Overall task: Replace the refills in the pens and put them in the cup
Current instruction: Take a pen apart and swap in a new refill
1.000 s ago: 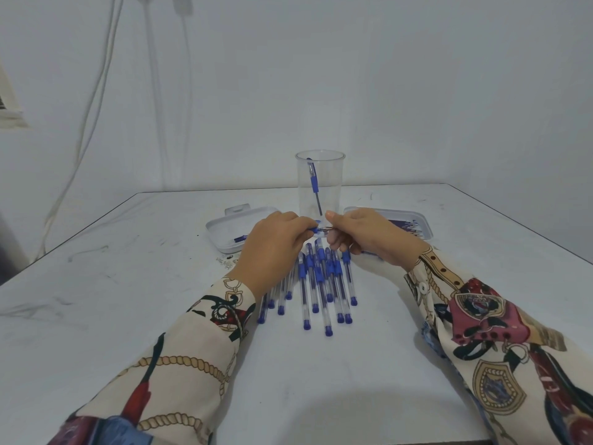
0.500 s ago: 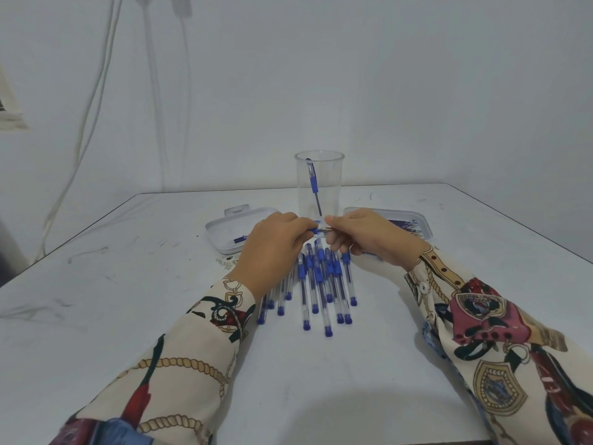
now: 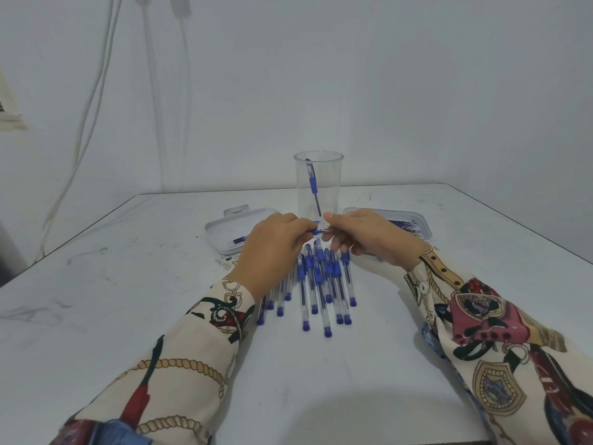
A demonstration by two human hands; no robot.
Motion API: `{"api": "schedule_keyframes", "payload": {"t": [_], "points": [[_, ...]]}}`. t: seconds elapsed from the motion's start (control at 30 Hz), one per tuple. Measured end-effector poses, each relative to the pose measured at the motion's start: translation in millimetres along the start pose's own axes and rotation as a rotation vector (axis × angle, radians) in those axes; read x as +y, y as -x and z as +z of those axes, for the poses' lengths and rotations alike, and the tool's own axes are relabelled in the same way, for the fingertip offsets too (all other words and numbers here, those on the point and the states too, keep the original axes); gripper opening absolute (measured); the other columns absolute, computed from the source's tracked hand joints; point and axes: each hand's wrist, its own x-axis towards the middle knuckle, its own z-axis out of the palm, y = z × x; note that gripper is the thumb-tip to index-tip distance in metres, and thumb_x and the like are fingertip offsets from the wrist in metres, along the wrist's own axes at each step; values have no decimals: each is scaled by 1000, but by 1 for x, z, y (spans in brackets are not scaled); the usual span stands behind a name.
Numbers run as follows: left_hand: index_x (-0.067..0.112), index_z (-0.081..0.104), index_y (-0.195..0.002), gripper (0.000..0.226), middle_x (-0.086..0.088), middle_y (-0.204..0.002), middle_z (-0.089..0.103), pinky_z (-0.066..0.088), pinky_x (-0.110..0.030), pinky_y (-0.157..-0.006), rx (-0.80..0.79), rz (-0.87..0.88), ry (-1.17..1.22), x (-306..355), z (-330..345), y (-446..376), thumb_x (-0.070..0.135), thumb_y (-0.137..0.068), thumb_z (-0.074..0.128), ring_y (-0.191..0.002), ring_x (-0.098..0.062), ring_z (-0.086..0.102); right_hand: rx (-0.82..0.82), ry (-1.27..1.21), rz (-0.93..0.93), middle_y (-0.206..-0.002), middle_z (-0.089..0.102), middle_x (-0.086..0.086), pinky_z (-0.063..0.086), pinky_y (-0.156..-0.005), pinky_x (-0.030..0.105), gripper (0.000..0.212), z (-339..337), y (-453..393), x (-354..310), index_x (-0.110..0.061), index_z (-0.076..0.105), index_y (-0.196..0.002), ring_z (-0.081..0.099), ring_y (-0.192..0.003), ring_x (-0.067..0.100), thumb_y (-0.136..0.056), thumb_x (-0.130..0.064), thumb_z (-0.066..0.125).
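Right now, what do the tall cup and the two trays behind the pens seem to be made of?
The cup looks like clear, glossy plastic: the pen inside and the wall behind show through it. Glass cannot be ruled out. The left tray and the right tray look like white, slightly translucent plastic, with thin moulded rims and rounded corners.

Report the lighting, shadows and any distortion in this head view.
Head view: even, soft light, no glare on the cup; a faint broad shadow falls on the table near its front edge; wide-angle bending curves the table edges and stretches the sleeves at the lower corners; the pen pinched between the left hand and the right hand is too small to show detail.
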Motion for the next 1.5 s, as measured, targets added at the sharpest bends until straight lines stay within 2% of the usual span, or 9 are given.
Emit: {"api": "schedule_keyframes", "payload": {"t": [0.1,0.17,0.37,0.43,0.53,0.67,1.17,1.37,1.5], "points": [[19,63,-116,26,-3,-100,66,45,-39,-79,-9,-5,1,1,-1,0,25,-96,48,-90,-22,55,-33,-29,-24,-66,66,5,33,-50,20,18,-3,0,1,-11,66,-90,52,-55,11,-89,-29,64],[20,63,-118,27,-2,-101,66,45,-37,-79,-17,-8,-2,2,-1,1,26,-96,47,-91,-21,54,-37,-28,-39,-67,66,5,33,-51,22,11,-3,0,2,-11,66,-90,52,-57,12,-88,-22,65],[17,65,-115,25,-4,-98,67,46,-40,-77,4,16,16,3,-2,1,23,-95,51,-89,-23,56,-10,18,-29,-62,65,1,33,-49,18,34,0,1,0,-11,67,-74,51,-55,10,-96,-32,54],[17,65,-114,24,-4,-97,67,46,-40,-76,10,18,17,2,-2,1,22,-94,51,-89,-24,56,-2,25,-25,-63,65,1,33,-50,19,38,0,2,0,-11,69,-75,51,-55,10,-96,-38,52],[19,65,-115,25,-2,-98,66,45,-36,-77,13,8,12,2,-2,1,24,-95,50,-89,-21,55,-31,-7,-30,-66,65,4,33,-50,20,25,-3,2,0,-11,67,-88,51,-55,10,-93,-34,59],[19,65,-115,25,-2,-97,66,44,-34,-75,11,12,11,3,-3,1,25,-95,50,-89,-21,55,-38,-30,-51,-64,65,4,29,-47,20,8,-4,1,0,-12,65,-88,50,-54,12,-90,-19,64],[19,68,-110,23,-5,-85,65,47,-43,-66,39,61,13,0,-4,0,22,-93,54,-77,-24,54,-4,55,-84,-63,65,-1,35,-50,19,18,-4,3,-1,-9,69,-89,51,-54,7,-91,-26,62],[25,66,-114,25,-3,-89,65,47,-40,-71,1,5,37,0,-6,-2,26,-94,51,-83,-22,54,0,83,-79,-63,66,-3,36,-51,20,17,-4,3,-4,-13,70,-86,51,-55,8,-90,-28,64],[27,65,-115,26,-1,-84,63,44,-33,-66,-10,23,24,1,-9,-6,28,-94,50,-79,-20,53,22,98,-92,-64,67,-5,40,-56,22,18,-9,4,-4,-15,72,-83,52,-56,6,-89,-32,65]]}}
